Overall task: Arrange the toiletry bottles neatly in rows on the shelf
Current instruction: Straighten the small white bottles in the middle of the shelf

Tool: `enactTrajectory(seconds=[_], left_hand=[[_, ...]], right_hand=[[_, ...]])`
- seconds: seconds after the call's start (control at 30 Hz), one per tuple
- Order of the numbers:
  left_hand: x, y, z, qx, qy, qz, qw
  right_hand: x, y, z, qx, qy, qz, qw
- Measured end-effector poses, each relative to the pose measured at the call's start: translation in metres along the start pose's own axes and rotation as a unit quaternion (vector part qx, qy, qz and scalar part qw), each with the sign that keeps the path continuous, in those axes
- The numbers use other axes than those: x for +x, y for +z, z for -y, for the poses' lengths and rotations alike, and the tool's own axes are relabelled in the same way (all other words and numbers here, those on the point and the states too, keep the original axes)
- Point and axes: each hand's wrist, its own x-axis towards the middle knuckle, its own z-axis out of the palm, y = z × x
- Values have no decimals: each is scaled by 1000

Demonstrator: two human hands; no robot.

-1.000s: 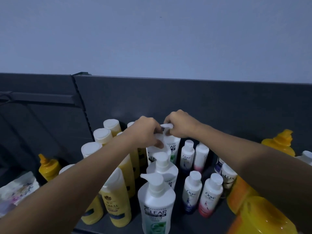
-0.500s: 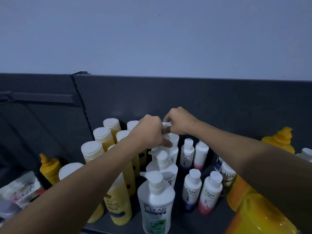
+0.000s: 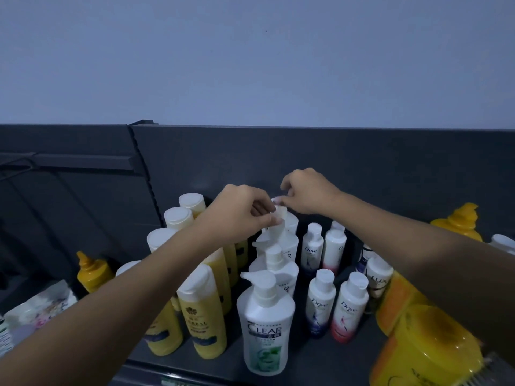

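Rear Clear pump bottle (image 3: 291,224): upright at the back of its row on the shelf (image 3: 317,358).
Pump head (image 3: 281,213): right between our two hands.
Left hand (image 3: 239,215): fingers pinched on the pump from the left.
Right hand (image 3: 309,195): fingers pinched on the spout tip (image 3: 275,202) from the right.
Axis: spout seems to lie crosswise.
Next: we'd judge a twist, to match the front spouts (image 3: 249,275).
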Motion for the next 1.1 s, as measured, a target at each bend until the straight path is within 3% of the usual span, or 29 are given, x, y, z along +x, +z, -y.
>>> enactTrajectory(seconds=[0.1,0.23,0.37,0.57,0.87,1.1], left_hand=[[-18,-4,-7,16,28,61,998],[-27,5,-10,94,39,138,985],[-31,9,-9,108,50,123,985],[-32,4,-7,94,70,141,983],[-27,2,-2,89,70,143,983],[-29,1,-3,99,60,151,982]], right_hand=[[-40,-23,11,23,9,-18,1000],[-109,-33,38,60,-4,84,995],[-150,-8,68,103,-33,165,980],[-154,23,74,86,-33,74,993],[-154,31,76,153,-28,41,987],[-158,27,76,134,-44,52,989]])
